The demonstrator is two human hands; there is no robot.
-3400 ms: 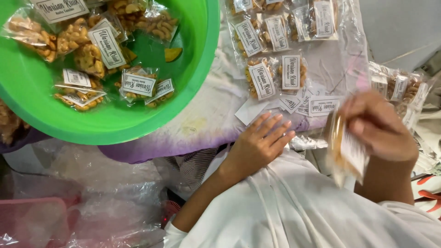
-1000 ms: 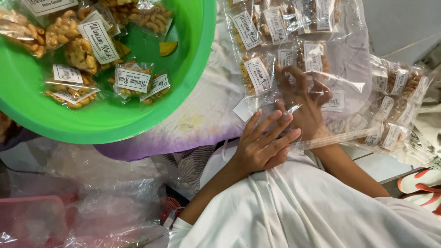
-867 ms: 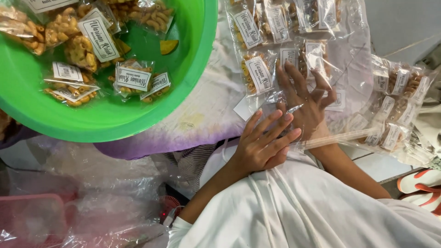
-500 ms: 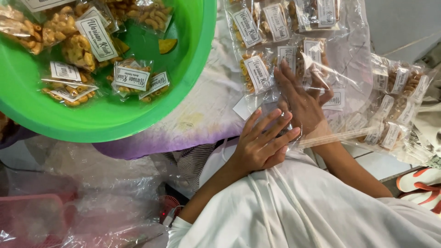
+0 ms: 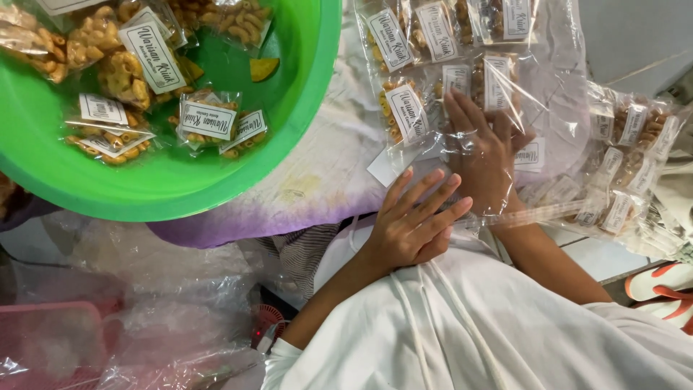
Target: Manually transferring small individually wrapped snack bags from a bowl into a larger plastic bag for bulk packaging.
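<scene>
— Hands, pose?
— Right hand (image 5: 485,155) inside the large clear bag (image 5: 556,108), fingers spread and loose, touching the snack packets (image 5: 408,115) in it. Left hand (image 5: 415,224) flat at the bag's mouth, fingers extended, gripping nothing.
— Surface?
— White and purple cloth (image 5: 317,180) over a table; white garment (image 5: 469,325) below.
— Surroundings?
— Green basin (image 5: 238,173) of labelled packets, upper left; crumpled plastic (image 5: 166,303) beneath; more bagged packets (image 5: 628,173) at right.

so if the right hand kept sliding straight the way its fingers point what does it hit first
Probably the small labelled snack packets just beyond its fingertips. The right hand lies inside the big clear bag, fingers pointing up the picture; depth is hard to judge.
</scene>
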